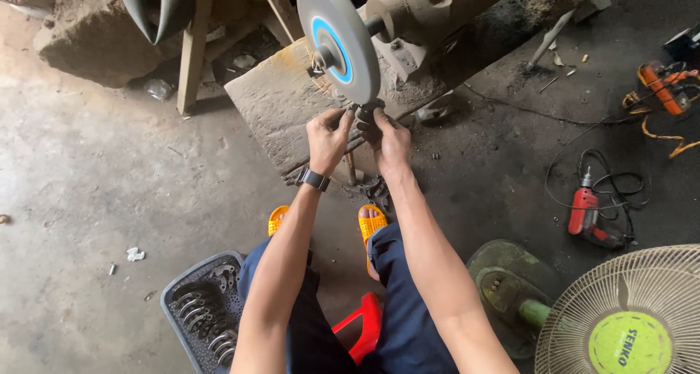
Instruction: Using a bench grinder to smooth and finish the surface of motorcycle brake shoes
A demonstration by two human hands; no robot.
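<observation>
Pressing a small dark part [367, 114] against the lower rim of the wheel [337, 39], left hand [326, 137] and right hand [388, 139] both closed on it; more parts waiting in the basket [177, 290] at left.

There is only one view, from a camera on the person's head. It looks steeply down and forward along both arms, and the left hand [326, 137] and the right hand [390, 141] are near the middle. The grinding wheel [337, 40] is just above the hands. The fan [631, 317] is far to the lower right of them.
</observation>
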